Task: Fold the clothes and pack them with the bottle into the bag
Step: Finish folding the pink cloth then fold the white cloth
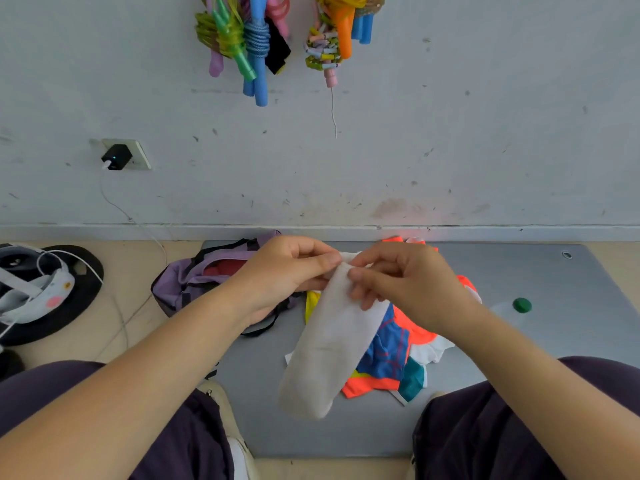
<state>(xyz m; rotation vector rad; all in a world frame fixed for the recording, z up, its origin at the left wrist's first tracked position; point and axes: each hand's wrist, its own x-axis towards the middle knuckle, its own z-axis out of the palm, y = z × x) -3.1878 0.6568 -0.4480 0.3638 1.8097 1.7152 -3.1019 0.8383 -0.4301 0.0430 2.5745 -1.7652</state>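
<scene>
Left hand (287, 271) and right hand (398, 282) both pinching the top of a white sock (329, 348), fingers curled on it

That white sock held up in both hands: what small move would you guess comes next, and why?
Probably folding it in half. Both the left hand and the right hand pinch the top of the white sock, which hangs at full length over the pile of clothes, while the purple bag lies open beside it.
</scene>
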